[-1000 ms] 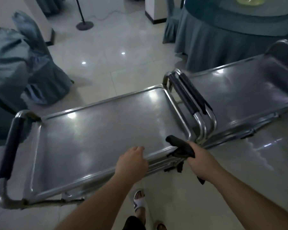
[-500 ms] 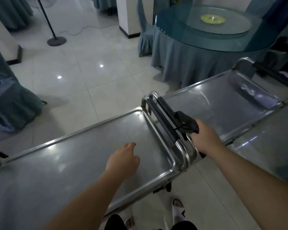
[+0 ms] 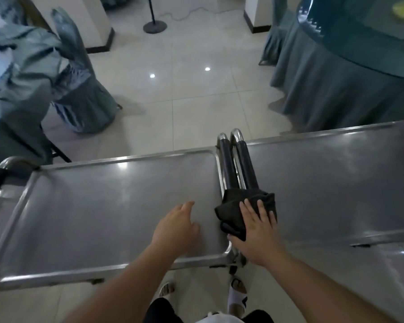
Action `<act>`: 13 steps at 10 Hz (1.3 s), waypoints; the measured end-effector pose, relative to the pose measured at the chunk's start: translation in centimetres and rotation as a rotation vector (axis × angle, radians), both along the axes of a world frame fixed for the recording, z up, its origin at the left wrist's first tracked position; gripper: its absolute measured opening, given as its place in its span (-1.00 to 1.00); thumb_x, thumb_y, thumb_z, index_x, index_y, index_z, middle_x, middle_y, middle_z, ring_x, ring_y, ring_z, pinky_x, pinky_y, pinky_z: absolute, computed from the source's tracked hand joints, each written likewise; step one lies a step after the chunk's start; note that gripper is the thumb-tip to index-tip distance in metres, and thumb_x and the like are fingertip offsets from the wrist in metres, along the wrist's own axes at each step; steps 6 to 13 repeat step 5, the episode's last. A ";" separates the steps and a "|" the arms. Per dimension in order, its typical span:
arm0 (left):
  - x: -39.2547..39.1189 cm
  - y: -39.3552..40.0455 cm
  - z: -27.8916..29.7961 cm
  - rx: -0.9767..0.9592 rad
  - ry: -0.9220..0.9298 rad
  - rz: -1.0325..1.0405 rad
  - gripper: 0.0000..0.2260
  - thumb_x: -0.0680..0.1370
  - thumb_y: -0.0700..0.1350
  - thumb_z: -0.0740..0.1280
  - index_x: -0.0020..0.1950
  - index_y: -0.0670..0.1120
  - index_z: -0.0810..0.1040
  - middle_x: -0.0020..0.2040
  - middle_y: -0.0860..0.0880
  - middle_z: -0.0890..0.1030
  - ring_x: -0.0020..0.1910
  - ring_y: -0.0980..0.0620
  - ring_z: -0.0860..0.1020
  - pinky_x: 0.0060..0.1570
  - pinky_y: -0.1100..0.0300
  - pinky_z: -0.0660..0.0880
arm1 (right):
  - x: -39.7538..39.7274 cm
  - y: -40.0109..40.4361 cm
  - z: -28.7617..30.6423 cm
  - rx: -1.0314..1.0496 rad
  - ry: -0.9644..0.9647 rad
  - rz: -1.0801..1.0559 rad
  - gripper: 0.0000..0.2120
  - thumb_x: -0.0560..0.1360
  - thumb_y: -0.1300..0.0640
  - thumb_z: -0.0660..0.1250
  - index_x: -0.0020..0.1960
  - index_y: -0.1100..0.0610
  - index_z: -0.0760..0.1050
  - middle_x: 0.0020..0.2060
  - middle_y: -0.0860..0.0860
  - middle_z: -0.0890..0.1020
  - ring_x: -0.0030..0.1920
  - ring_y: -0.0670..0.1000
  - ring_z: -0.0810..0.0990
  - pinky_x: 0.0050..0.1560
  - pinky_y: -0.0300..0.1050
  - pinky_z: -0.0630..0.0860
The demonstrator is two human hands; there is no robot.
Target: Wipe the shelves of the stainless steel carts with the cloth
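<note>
My R hand (image 3: 258, 226) presses the cloth (image 3: 237, 209) flat, fingers straight, on the two handles (image 3: 239, 164) between the carts. L hand (image 3: 176, 226) rests open on the L shelf (image 3: 103, 206), whose long axis runs leftward; R shelf (image 3: 336, 183) lies nearer the cloth.

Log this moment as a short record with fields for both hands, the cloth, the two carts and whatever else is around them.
left hand: left hand open, fingers relaxed, over the top shelf of the left stainless steel cart
right hand: right hand flat, fingers straight, pressing the black cloth
cloth: bunched over the near end of the two black-padded handles
right stainless steel cart: side by side with the left one, handles adjacent
surroundings: round table with teal skirt far right; covered chair far left; pale tiled floor
</note>
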State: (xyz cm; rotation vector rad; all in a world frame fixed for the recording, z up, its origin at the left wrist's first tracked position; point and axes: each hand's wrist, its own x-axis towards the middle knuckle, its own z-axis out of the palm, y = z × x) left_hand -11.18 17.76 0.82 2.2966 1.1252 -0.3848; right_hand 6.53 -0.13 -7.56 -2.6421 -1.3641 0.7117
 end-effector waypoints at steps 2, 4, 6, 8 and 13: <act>0.3 -2.7 0.3 0.002 0.015 0.067 -0.39 0.64 0.03 0.25 0.69 0.08 0.17 0.61 -0.01 0.36 0.51 -0.11 0.42 0.42 -0.01 0.40 | 0.5 0.6 0.6 -0.117 0.045 0.056 0.12 0.40 -0.56 0.08 0.63 -0.05 -0.47 0.62 -0.13 -0.41 0.54 0.08 -0.58 0.57 0.21 -0.39; -0.4 -3.4 2.0 0.058 -0.002 0.057 -0.40 0.64 0.05 0.23 0.68 0.11 0.16 0.61 0.01 0.35 0.51 -0.10 0.41 0.45 -0.06 0.39 | 0.9 2.5 4.7 -0.209 0.146 0.077 0.11 0.44 -0.24 0.39 0.69 0.01 -0.28 0.68 -0.09 -0.18 0.66 0.14 -0.25 0.62 0.23 -0.15; -0.7 -2.6 3.4 0.139 -0.037 0.022 -0.42 0.64 0.06 0.23 0.67 0.11 0.19 0.59 -0.01 0.37 0.48 -0.12 0.44 0.42 -0.05 0.40 | -0.2 3.9 7.9 -0.102 0.106 0.071 -0.04 0.49 -0.15 0.34 0.70 0.01 -0.13 0.69 -0.05 -0.02 0.67 0.12 -0.09 0.64 0.21 -0.06; -0.7 -2.6 3.4 0.139 -0.037 0.022 -0.42 0.64 0.06 0.23 0.67 0.11 0.19 0.59 -0.01 0.37 0.48 -0.12 0.44 0.42 -0.05 0.40 | -0.2 3.9 7.9 -0.102 0.106 0.071 -0.04 0.49 -0.15 0.34 0.70 0.01 -0.13 0.69 -0.05 -0.02 0.67 0.12 -0.09 0.64 0.21 -0.06; -0.7 -2.6 3.4 0.139 -0.037 0.022 -0.42 0.64 0.06 0.23 0.67 0.11 0.19 0.59 -0.01 0.37 0.48 -0.12 0.44 0.42 -0.05 0.40 | -0.2 3.9 7.9 -0.102 0.106 0.071 -0.04 0.49 -0.15 0.34 0.70 0.01 -0.13 0.69 -0.05 -0.02 0.67 0.12 -0.09 0.64 0.21 -0.06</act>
